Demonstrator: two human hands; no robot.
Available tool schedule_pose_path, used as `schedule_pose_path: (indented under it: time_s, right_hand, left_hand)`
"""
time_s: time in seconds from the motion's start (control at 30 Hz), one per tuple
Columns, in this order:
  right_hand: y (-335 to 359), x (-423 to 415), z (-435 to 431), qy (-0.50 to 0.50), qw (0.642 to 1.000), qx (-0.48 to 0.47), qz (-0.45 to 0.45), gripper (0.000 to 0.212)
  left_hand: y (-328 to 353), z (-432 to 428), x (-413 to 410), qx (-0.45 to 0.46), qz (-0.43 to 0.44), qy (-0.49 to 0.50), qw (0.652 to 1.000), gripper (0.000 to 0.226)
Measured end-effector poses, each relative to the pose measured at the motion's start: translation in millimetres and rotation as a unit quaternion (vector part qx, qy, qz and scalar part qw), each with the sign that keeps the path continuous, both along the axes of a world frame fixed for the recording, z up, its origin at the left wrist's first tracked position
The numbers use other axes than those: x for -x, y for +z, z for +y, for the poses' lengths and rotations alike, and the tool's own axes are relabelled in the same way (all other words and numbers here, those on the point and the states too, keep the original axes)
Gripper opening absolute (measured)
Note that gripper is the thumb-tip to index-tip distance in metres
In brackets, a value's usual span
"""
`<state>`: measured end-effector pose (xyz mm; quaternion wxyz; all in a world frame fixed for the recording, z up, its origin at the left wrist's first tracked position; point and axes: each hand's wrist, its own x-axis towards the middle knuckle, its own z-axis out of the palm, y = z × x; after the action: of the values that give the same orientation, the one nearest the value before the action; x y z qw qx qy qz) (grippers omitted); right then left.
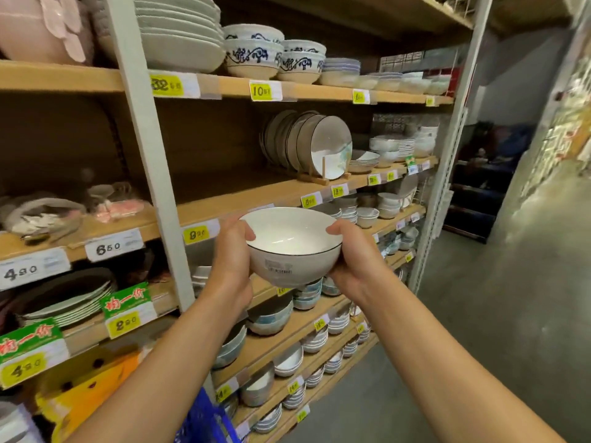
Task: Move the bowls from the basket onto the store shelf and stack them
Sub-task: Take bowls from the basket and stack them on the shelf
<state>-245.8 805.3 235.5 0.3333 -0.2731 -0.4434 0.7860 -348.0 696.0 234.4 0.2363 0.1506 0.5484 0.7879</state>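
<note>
A white bowl point(292, 247) with a thin dark rim and a barcode label on its side is held up in the air in front of the wooden store shelf point(224, 199). My left hand point(232, 260) grips its left side, thumb over the rim. My right hand point(351, 260) grips its right side the same way. The bowl is upright and level with the shelf board's front edge, where a bare stretch of wood lies left of the plate rack. A corner of the blue basket point(204, 420) shows at the bottom, below my left forearm; its contents are hidden.
Dark-rimmed plates point(323, 145) stand on edge in a wooden rack on the same shelf, to the right. Stacked bowls fill the shelves above point(256, 55) and below point(271, 314). A grey upright post point(150, 161) rises to the left. The aisle floor point(479, 330) runs along the right.
</note>
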Motion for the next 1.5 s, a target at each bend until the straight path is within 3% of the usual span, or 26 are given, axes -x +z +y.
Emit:
schedule_pose_path:
  time_s: [0.37, 0.53, 0.83, 1.1, 1.27, 1.5]
  right_hand:
    - [12, 66, 117, -0.025, 0.999, -0.011, -0.021, 0.03]
    - [25, 96, 160, -0.009, 1.0, -0.011, -0.01, 0.022]
    - [28, 166, 235, 0.091, 0.996, -0.018, -0.007, 0.031]
    - [36, 223, 291, 0.218, 0.975, -0.049, -0.008, 0.021]
    - [28, 253, 306, 0.258, 0.964, -0.055, -0.017, 0.024]
    - [21, 290, 313, 0.271, 0.961, -0.041, -0.027, 0.021]
  left_hand:
    - [2, 119, 74, 0.012, 0.016, -0.042, 0.999, 0.049]
    - [16, 154, 99, 0.016, 0.049, -0.015, 0.999, 0.045]
    - [21, 201, 140, 0.078, 0.09, 0.058, 0.991, 0.048]
    - [23, 244, 168, 0.087, 0.09, 0.183, 0.975, 0.049]
    - [14, 255, 186, 0.15, 0.102, 0.221, 0.958, 0.045]
    - [11, 261, 216, 0.159, 0.087, 0.238, 0.954, 0.049]
